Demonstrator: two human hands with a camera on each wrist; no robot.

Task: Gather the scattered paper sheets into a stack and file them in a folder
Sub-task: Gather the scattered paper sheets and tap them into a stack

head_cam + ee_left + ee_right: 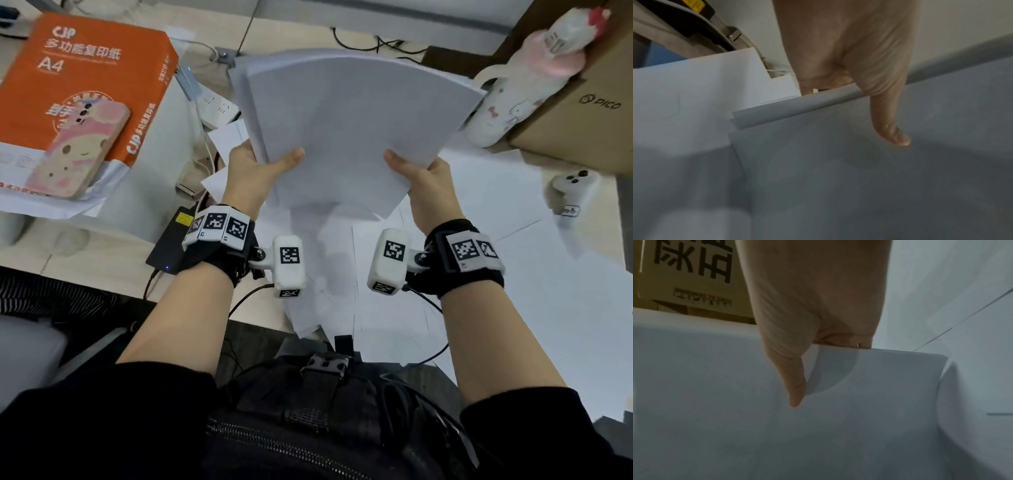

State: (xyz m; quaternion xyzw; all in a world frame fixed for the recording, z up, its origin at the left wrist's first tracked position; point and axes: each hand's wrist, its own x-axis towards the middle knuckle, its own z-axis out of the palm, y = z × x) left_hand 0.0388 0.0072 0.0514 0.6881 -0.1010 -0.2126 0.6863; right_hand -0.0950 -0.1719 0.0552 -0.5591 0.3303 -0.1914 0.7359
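A person held a stack of white paper sheets (346,133) at frame center, above loose sheets (479,274) spread over the desk. The left hand (255,171) and right hand (423,181) each clamped a near corner, thumbs on top. Only the wrist views showed the thumbs (888,123) pressed flat against the paper (818,426), fingers hidden underneath. Only the head view showed an orange ream (89,78), upper left, marked "CJP" and "A4", and a cardboard box (582,113), upper right, reading "PICO".
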